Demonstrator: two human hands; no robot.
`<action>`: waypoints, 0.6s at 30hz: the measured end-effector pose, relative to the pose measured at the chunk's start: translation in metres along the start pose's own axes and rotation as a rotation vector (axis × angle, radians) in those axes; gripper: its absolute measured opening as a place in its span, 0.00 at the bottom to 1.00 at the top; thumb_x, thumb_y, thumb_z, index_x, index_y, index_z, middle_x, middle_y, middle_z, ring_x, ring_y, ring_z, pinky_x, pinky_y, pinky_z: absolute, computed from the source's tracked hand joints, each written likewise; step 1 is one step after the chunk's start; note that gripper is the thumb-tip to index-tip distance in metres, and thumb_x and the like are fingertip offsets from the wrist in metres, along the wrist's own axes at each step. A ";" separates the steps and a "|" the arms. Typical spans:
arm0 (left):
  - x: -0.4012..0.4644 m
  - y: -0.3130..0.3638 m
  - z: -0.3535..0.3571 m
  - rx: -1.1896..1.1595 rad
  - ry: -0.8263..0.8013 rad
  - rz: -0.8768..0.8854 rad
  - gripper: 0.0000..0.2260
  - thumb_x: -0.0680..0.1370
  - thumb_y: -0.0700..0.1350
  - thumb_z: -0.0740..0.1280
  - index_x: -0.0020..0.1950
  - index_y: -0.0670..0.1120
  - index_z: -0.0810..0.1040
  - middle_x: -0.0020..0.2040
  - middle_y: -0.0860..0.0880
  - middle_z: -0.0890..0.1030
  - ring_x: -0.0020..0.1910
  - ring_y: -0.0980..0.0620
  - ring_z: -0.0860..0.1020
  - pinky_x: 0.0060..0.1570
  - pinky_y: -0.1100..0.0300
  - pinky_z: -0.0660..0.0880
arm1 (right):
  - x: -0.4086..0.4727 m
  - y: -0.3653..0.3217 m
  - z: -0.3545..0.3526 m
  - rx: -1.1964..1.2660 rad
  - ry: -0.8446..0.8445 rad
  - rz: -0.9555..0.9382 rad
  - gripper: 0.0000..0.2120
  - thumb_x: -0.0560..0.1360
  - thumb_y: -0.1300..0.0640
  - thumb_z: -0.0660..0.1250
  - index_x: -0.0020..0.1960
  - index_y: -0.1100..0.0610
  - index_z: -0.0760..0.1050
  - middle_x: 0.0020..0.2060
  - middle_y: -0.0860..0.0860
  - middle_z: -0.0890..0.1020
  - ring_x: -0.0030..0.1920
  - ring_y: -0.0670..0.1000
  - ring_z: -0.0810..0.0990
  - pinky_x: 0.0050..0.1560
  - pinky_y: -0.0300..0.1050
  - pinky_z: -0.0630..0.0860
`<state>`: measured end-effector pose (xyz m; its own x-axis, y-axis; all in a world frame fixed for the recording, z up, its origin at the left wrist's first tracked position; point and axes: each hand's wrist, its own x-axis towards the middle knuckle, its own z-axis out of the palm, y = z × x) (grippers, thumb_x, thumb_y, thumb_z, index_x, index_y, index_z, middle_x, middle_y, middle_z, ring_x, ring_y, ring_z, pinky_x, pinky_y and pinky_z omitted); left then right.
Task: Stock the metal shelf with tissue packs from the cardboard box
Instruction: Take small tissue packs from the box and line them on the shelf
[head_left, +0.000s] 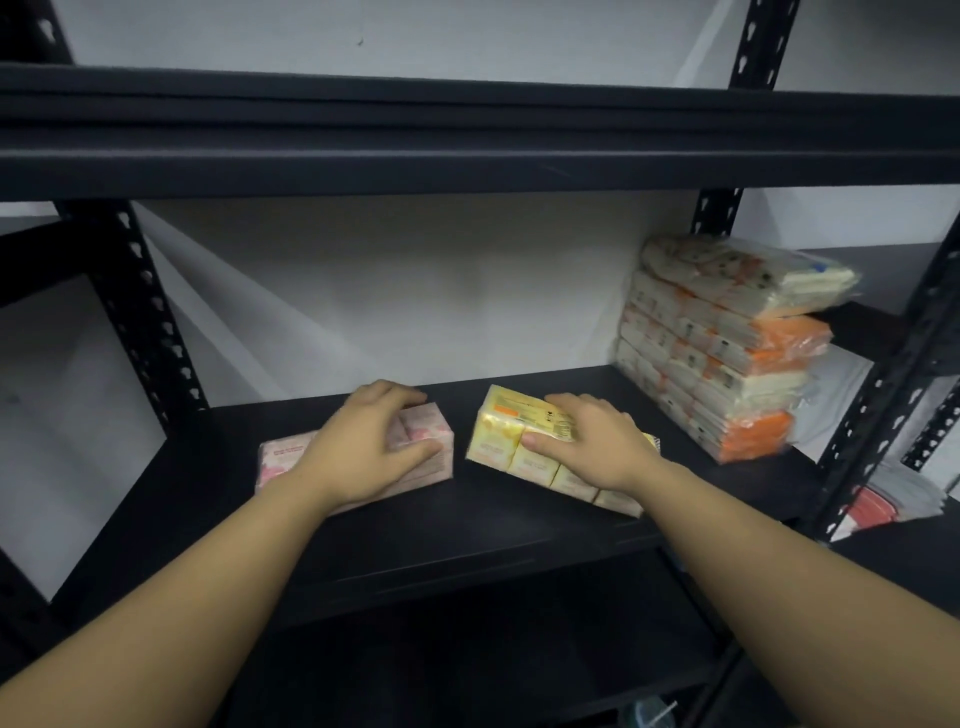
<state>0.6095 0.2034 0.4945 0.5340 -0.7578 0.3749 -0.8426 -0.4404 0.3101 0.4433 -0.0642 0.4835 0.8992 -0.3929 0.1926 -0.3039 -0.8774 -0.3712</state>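
While both packs already lay on the black deck of the metal shelf, I had a hand on each. My left hand lay over the pink tissue pack, fingers curled past its far edge and thumb along the near side, so I was holding it from above. My right hand gripped the yellow tissue pack the same way, fingers draped over its printed top and thumb pressed into the front face. The two packs sat near each other with a gap of bare shelf between them, and a stack of orange-and-white tissue packs stood well apart at the right end against the wall.

I judged these bundles to be light and soft: small packets wrapped together in thin film, which would give under a squeeze and could slide on the smooth painted deck. The film looked slick, so a grip spanning the top, with fingers and thumb on opposite long sides, seemed the safest hold; pinching a loose corner might tear the wrap.

Much was hard to read. My left palm covered most of the pink pack, and my right wrist hid the rear end of the yellow one. The cardboard box was not in sight at all. The print on the wrappers was blurred, and the lower shelf was too dark to make out.
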 end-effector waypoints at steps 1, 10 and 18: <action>0.003 0.011 0.002 -0.072 0.024 -0.002 0.33 0.74 0.70 0.63 0.74 0.52 0.73 0.69 0.54 0.76 0.68 0.54 0.73 0.65 0.58 0.69 | -0.001 0.002 -0.001 0.059 0.019 -0.009 0.38 0.75 0.27 0.63 0.78 0.46 0.67 0.68 0.49 0.77 0.68 0.54 0.74 0.69 0.62 0.68; 0.034 0.066 0.029 -0.461 -0.115 -0.143 0.27 0.76 0.58 0.74 0.71 0.55 0.67 0.64 0.58 0.79 0.60 0.61 0.80 0.61 0.51 0.81 | -0.006 0.009 -0.003 0.371 0.071 -0.089 0.38 0.72 0.29 0.70 0.75 0.46 0.71 0.62 0.41 0.79 0.60 0.42 0.78 0.63 0.48 0.78; 0.039 0.064 0.040 -0.103 -0.268 -0.097 0.35 0.78 0.54 0.72 0.81 0.53 0.61 0.67 0.54 0.80 0.65 0.52 0.77 0.59 0.61 0.70 | -0.004 0.032 -0.012 0.030 -0.038 -0.022 0.42 0.71 0.20 0.56 0.75 0.46 0.72 0.70 0.47 0.77 0.69 0.50 0.75 0.70 0.60 0.71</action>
<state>0.5741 0.1265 0.4943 0.5625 -0.8208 0.0992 -0.7697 -0.4761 0.4253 0.4259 -0.0937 0.4817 0.9171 -0.3622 0.1664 -0.2747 -0.8769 -0.3944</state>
